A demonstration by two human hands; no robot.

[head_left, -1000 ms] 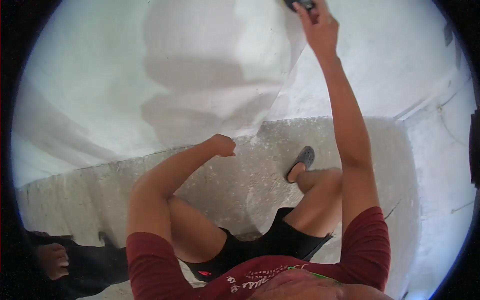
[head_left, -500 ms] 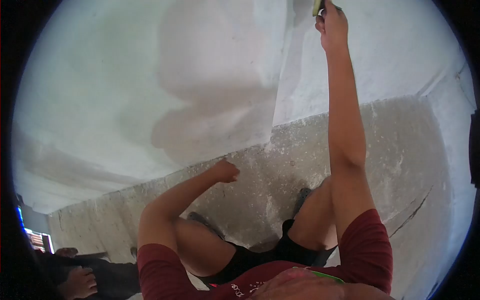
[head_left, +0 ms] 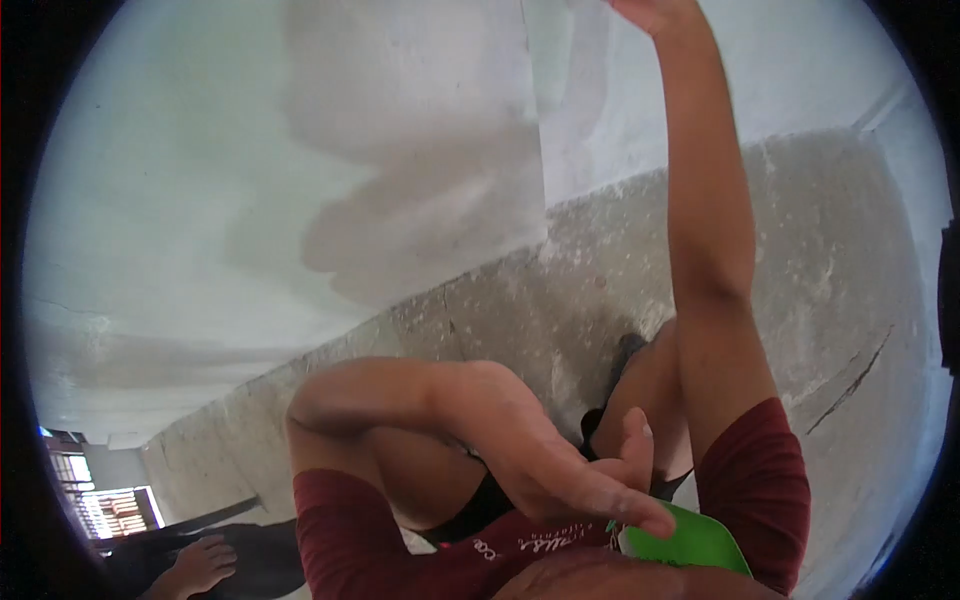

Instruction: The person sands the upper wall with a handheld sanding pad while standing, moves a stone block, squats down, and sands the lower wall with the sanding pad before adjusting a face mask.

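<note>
My left hand (head_left: 560, 455) is bent in front of my chest, its fingers stretched and the thumb apart, holding nothing I can see. Its fingertips are close to a flat bright green piece (head_left: 690, 545) lying against my dark red shirt; whether they touch it I cannot tell. My right arm reaches up towards the pale wall (head_left: 430, 200). Only the wrist and part of my right hand (head_left: 660, 14) show at the top edge. The fingers, and anything in them, are cut off by the frame.
A rough, speckled concrete floor (head_left: 500, 310) runs along the wall's foot, with a long crack (head_left: 850, 385) at the right. At lower left another person's hand (head_left: 205, 565) rests on dark clothing. Beyond it is a barred window opening (head_left: 120, 510).
My left hand has swung from above the floor back to my chest, opening its fingers. My right hand, earlier gripping a yellow-green-edged pad-like thing, has moved up, mostly out of view.
</note>
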